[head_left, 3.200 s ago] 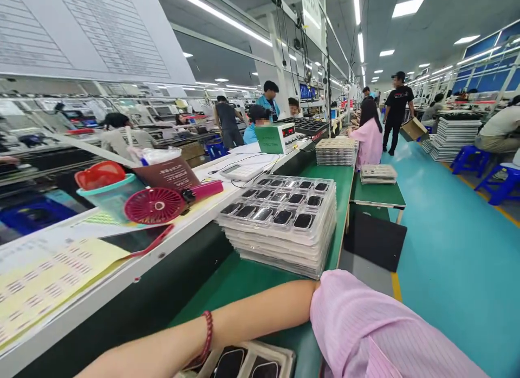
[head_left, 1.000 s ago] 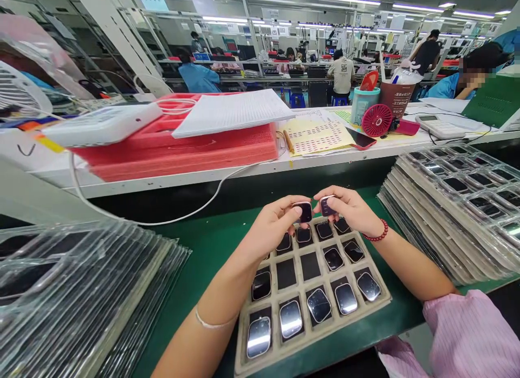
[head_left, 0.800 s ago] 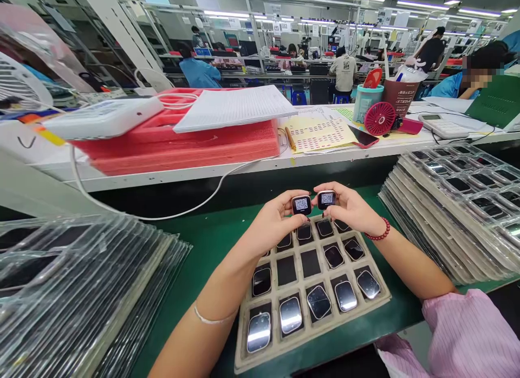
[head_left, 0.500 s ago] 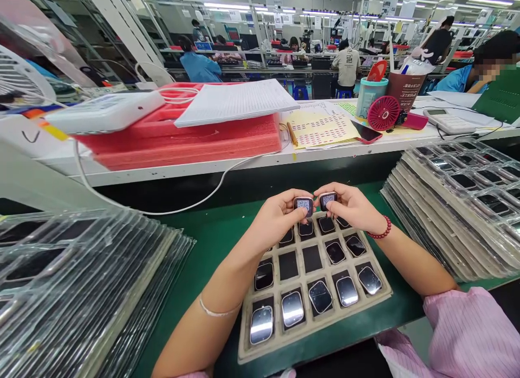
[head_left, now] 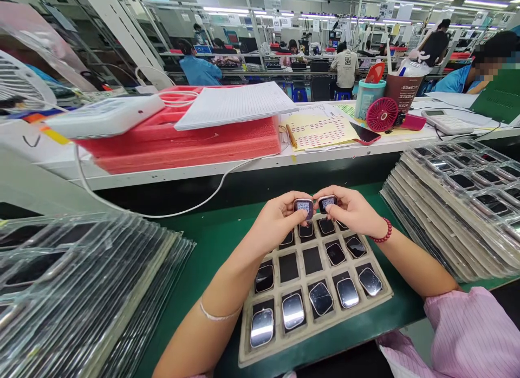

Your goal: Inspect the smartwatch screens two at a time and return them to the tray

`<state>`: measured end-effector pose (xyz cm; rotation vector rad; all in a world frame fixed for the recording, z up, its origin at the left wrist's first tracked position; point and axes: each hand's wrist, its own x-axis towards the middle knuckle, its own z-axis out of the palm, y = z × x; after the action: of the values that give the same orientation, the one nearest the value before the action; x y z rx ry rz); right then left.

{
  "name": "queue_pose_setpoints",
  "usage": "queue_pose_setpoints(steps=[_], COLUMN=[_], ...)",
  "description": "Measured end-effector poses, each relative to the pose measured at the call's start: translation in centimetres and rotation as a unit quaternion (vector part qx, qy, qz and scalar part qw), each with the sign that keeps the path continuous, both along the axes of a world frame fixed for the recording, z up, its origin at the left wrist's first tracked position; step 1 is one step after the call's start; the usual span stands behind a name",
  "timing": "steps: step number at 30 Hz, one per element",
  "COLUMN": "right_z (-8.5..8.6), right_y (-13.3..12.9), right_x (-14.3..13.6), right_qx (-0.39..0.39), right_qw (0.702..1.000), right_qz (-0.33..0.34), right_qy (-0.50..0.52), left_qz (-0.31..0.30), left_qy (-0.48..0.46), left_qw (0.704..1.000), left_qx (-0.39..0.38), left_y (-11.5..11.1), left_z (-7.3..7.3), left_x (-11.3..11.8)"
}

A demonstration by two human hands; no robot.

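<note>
My left hand point(head_left: 280, 215) grips a smartwatch body without a strap, the left smartwatch point(head_left: 303, 204), thumb low on its lit screen. Its screen shows a code pattern like a QR code. A second one, the right smartwatch point(head_left: 327, 203), is pinched in my right hand point(head_left: 351, 209), with a similar pattern lit. Both are held close side by side above the far edge of a beige tray point(head_left: 314, 326). Dark-screened watches sit in most of the tray's compartments. Two compartments in the middle row hold none. My hands hide part of the back row.
A tall stack of clear and beige trays point(head_left: 122, 291) stands at left, another stack of filled trays point(head_left: 430, 226) at right. Ahead, a white shelf point(head_left: 252, 164) carries red foam point(head_left: 187, 150), papers, a phone point(head_left: 365, 133), a pink fan point(head_left: 382, 114) and cups. A white cable point(head_left: 227, 175) hangs in front.
Both hands stay almost in place with the two smartwatches. The right smartwatch looks slightly more tilted. The whole view has shifted very slightly.
</note>
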<state>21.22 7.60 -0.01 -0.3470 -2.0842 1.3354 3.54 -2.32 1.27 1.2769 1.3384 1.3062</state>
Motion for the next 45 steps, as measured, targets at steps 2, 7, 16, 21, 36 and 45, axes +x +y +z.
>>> queue_pose_setpoints(steps=[2,7,16,21,36,45], right_z=[0.0,-0.1,-1.3,-1.6,-1.2,-0.9], right_y=[-0.1,-0.3,0.1,0.9,1.0,1.2], right_x=[0.1,0.3,0.1,-0.1,-0.6,-0.4], right_qx=[0.02,0.071,0.048,-0.035,-0.063,-0.074], right_qw=[1.0,0.996,0.996,0.999,0.998,0.996], right_qz=[-0.011,-0.037,-0.051,-0.035,-0.013,0.045], right_qy=[-0.006,-0.031,-0.048,-0.014,0.004,-0.006], left_qz=[0.004,0.0,0.003,-0.002,0.023,0.027], left_qy=[-0.004,-0.037,-0.047,-0.052,-0.001,0.01], left_qw=[1.0,0.999,0.999,0.998,1.0,1.0], left_qx=[-0.003,0.001,0.019,0.027,0.018,0.01], left_y=[0.0,0.1,0.6,0.8,1.0,0.9], left_z=[0.1,0.0,-0.9,-1.1,-1.1,-0.9], left_x=[0.1,0.4,0.5,0.4,-0.1,-0.2])
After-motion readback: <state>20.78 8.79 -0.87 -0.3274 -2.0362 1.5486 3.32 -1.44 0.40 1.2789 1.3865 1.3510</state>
